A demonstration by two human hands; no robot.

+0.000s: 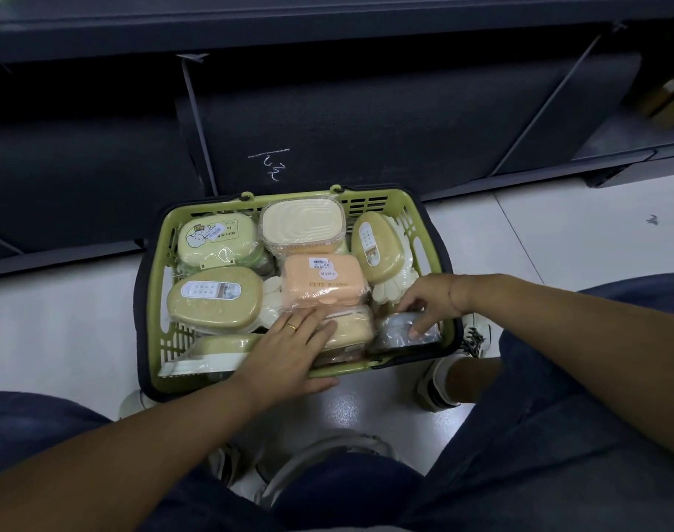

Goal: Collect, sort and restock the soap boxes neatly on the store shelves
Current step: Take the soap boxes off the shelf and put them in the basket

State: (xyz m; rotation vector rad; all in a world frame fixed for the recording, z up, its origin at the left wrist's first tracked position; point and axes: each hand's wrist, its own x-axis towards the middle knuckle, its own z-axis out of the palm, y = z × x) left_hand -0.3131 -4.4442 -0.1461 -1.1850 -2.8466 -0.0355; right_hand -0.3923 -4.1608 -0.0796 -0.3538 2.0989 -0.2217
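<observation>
Judging collection as mostly done: counting roughly eight wrapped soap boxes packed into the green slatted plastic basket (381, 193), sitting on the white tiled floor (558, 240) at centre frame. Judging sorting as barely starting and restocking as not yet begun: not seeing a single box on the dark metal store shelves (327, 36) running across the upper frame.

Resting left hand (289, 351) flat, fingers spread, on the tan rounded soap box in clear wrap (352, 330) at the basket's near edge, lower centre. Curling right hand (431, 297) over the grey rectangular soap box in clear wrap (396, 335) in the basket's lower right corner, thumb on top, fingers at its far edge. Reading that as pinching, not yet lifting.

Leaving untouched the peach rectangular soap box (323, 280) just beyond the left fingertips, the two olive oval soap boxes (216, 297) at the basket's left and right, and the pale yellow cartoon-label box (212, 240) and cream ribbed box (302, 224) against the far wall.

Expecting next: pulling the grey one out, grouping by type, then shelving.
</observation>
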